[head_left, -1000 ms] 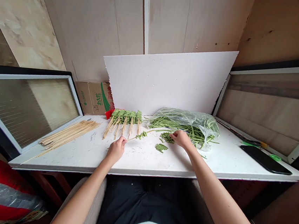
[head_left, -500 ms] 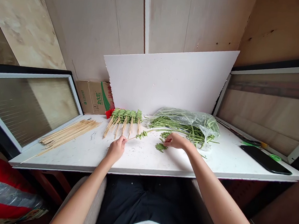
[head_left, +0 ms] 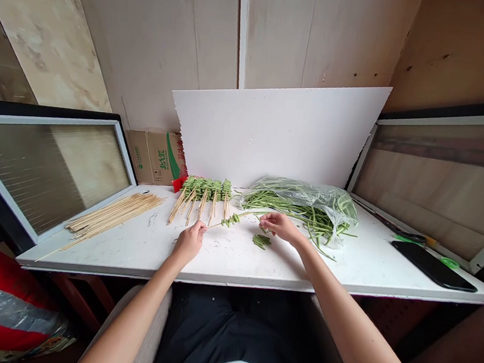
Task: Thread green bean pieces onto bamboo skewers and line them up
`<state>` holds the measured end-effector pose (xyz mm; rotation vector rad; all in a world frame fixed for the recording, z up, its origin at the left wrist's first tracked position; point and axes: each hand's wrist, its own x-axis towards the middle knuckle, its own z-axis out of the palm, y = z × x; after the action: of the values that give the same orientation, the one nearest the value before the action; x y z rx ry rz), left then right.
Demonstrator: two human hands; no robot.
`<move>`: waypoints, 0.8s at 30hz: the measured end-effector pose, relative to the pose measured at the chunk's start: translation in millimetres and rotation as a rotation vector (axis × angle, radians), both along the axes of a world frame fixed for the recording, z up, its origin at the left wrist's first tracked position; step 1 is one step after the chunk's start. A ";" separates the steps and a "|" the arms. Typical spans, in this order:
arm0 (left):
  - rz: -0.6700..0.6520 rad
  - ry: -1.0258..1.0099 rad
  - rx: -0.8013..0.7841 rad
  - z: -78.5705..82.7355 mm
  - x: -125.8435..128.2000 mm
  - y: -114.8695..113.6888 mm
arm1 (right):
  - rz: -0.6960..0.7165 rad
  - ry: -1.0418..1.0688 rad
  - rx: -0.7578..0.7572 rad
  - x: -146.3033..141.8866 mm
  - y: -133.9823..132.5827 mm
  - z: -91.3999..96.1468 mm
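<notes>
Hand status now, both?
Left hand: closed, holding a skewer with bean pieces on it.
Right hand: fingers bent near the cut beans; can't tell whether it holds one.

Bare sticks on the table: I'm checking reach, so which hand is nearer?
Left. The left hand is apart from the bare sticks, to their right; the right hand is farther right, by the cut beans.

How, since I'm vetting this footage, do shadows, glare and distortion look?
Head view: a soft shadow on the white tabletop below the right hand; head view: pale highlights on the clear plastic bag; head view: apparent wide-angle stretching near the edges, the top-right corner dark.
</notes>
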<state>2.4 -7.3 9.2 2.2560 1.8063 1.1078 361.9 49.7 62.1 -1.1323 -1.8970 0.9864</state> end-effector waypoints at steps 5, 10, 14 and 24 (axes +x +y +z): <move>-0.015 -0.009 0.000 0.0 0.1 -0.3 | 0.003 0.281 -0.022 -19.5 -0.5 -15.1; -0.021 -0.004 0.004 -1.8 -0.9 0.4 | 0.040 0.353 -0.052 -27.7 -6.8 -14.5; -0.022 0.001 -0.001 -2.7 -0.9 0.7 | 0.068 0.430 -0.108 -28.5 -8.3 -13.4; -0.023 0.001 -0.008 -1.6 0.1 -0.5 | 0.119 0.402 -0.129 -28.0 -9.9 -13.1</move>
<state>2.5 -7.8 7.6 2.2679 1.7767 1.0936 333.9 39.7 49.0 -0.8203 -1.6061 1.3093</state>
